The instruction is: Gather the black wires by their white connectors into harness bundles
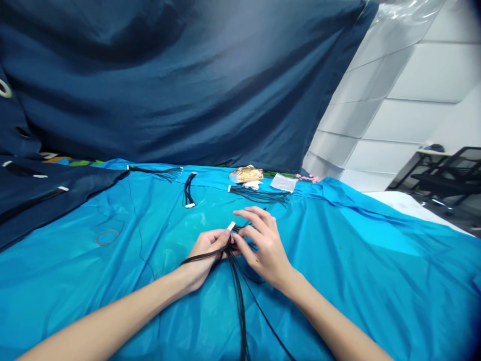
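Between the two hands is a wire harness with many thin black wires and a white plug connector at its top. My left hand is closed around the harness just below the connector, its thumb lying along it. A loop of wires bends out over the left wrist, while other strands hang down toward the lower edge of the view. My right hand meets the wires beside the connector, thumb and index finger pinched on them. Its other fingers are raised and bent. The exact wire in that pinch is partly hidden.
Further harnesses lie on the blue sheet: a short one, one at the right, one at the left. A gold packet and a rubber band lie there too. A dark curtain hangs behind.
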Motion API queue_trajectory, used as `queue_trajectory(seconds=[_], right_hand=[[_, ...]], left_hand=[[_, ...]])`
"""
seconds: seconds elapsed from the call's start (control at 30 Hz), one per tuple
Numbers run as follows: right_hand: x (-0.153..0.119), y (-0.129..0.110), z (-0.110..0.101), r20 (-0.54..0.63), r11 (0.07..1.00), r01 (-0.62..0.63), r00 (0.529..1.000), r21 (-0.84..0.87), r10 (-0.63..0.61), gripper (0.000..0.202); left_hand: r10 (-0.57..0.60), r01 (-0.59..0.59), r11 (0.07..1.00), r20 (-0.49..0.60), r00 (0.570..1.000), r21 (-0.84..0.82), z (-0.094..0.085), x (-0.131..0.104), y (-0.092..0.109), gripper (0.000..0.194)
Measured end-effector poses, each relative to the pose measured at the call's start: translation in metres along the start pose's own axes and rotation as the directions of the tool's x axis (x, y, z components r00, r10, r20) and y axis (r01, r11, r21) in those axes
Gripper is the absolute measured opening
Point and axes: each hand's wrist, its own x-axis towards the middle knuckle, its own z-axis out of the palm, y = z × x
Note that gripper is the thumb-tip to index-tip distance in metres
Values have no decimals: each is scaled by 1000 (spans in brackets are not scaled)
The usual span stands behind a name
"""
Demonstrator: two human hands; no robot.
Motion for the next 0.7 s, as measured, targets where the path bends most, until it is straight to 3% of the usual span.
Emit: queue_trajectory(seconds=[0.17,0.7], right_hand=[[0,2,0,97,990,-37,995,134,24,12],[-2,3,4,73,981,-80,995,179,68,13]], left_hand=[[-9,8,1000,58,998,12,-2,-2,0,31],[-46,50,997,74,996,-55,2,-3,3,28]])
